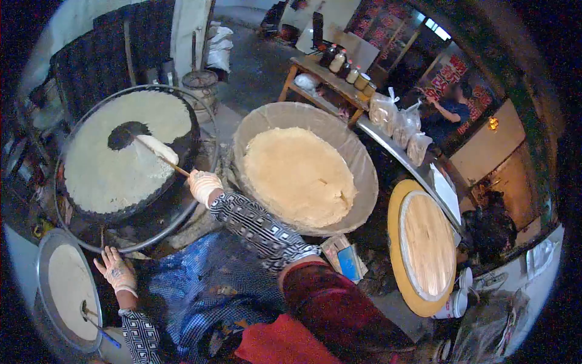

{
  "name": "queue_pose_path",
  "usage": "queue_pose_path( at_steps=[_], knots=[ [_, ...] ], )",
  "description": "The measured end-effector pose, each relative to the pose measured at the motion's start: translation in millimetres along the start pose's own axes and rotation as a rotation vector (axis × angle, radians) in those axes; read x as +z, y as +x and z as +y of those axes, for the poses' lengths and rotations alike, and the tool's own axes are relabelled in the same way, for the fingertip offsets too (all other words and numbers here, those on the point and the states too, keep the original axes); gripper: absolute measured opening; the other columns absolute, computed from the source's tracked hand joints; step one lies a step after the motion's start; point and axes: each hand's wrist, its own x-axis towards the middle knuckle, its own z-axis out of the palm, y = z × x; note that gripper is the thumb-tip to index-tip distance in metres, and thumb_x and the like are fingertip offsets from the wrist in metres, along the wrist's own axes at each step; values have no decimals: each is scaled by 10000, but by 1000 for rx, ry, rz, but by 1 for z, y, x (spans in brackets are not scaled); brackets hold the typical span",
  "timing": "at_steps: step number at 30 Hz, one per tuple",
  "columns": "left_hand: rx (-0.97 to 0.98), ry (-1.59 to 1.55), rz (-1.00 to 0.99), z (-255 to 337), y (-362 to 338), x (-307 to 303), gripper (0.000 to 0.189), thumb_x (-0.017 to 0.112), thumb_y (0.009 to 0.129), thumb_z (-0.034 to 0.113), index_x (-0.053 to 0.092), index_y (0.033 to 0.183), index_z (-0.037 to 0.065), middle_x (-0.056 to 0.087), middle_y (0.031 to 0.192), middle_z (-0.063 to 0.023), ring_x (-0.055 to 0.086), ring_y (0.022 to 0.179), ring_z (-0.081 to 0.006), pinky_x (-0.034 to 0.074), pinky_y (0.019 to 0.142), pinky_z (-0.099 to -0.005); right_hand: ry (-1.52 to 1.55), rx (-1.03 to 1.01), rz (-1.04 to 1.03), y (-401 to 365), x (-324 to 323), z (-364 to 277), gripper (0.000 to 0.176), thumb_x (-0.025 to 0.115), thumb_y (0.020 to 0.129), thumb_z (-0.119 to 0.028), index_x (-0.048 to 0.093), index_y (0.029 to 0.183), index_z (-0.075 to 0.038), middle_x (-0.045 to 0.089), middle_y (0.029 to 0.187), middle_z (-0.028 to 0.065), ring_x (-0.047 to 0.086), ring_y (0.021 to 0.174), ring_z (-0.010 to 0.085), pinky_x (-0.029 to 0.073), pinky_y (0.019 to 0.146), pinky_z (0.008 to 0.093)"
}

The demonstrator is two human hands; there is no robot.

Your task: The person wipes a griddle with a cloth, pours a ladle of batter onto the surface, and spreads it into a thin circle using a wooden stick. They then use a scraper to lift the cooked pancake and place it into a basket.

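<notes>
My right hand, in a pale glove, grips the wooden handle of a batter spreader that lies across a large round black griddle. Pale batter covers most of the griddle, with one dark bare patch near the spreader's far end. My left hand, also gloved, hangs open with fingers spread beside a metal basin of batter at the lower left, touching nothing. A ladle handle rests in that basin.
A wide shallow basket holding a stack of thin round pancakes stands right of the griddle. A round wooden board lies further right. Bagged goods and jars sit on a counter behind; a person stands beyond it.
</notes>
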Motion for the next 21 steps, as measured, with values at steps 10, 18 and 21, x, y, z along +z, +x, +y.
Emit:
queue_pose_path(
  at_steps=[10,18,21],
  knots=[
    [124,-306,411,0,1,-8,379,643,681,243,596,1043,140,585,1079,-67,486,1106,-237,303,911,-468,78,-192,-52,-14,-30,-21,256,496,845,-231,610,862,-2,640,782,210,641,755,354,515,668,456],
    [187,-146,349,29,-12,43,599,544,793,273,400,1291,-28,407,1355,-201,322,1302,-347,106,1089,-557,-219,-39,8,5,-4,-13,317,422,921,-336,555,915,-49,653,819,192,644,742,350,504,633,480],
    [168,-32,355,26,-5,46,561,527,796,250,420,1273,-25,437,1332,-200,352,1284,-351,111,1087,-561,-257,-168,-136,-21,1,-21,328,428,918,-359,497,954,-40,640,838,221,631,750,381,495,661,493]
  ],
)
